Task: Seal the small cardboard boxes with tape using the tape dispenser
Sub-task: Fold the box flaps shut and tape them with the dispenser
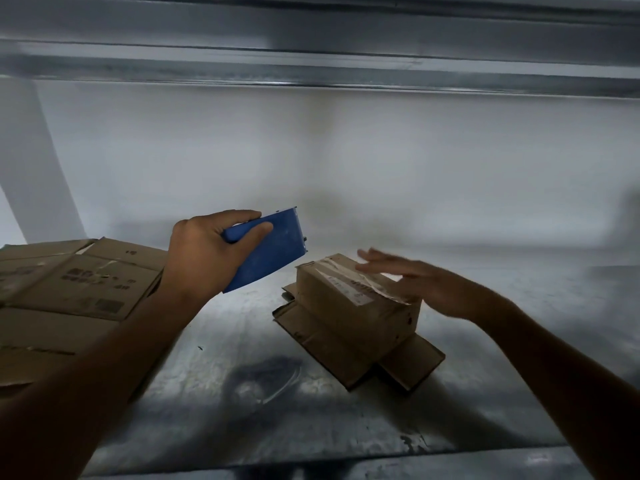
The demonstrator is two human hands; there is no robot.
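Observation:
A small cardboard box [349, 317] stands on a metal shelf, with a strip of clear tape along its top seam and its bottom flaps spread out flat beneath it. My right hand [412, 282] is flat and open, fingers apart, resting on or just above the box's top at its right end; it is motion-blurred. My left hand [207, 251] holds a blue tape dispenser [268, 251] in the air, up and to the left of the box, apart from it. The tape roll itself is hidden from view.
A pile of flattened cardboard boxes [72, 285] lies at the left of the metal shelf [242, 393]. A white wall stands behind, and another shelf beam [311, 71] runs overhead. A dark stain marks the shelf near its front edge.

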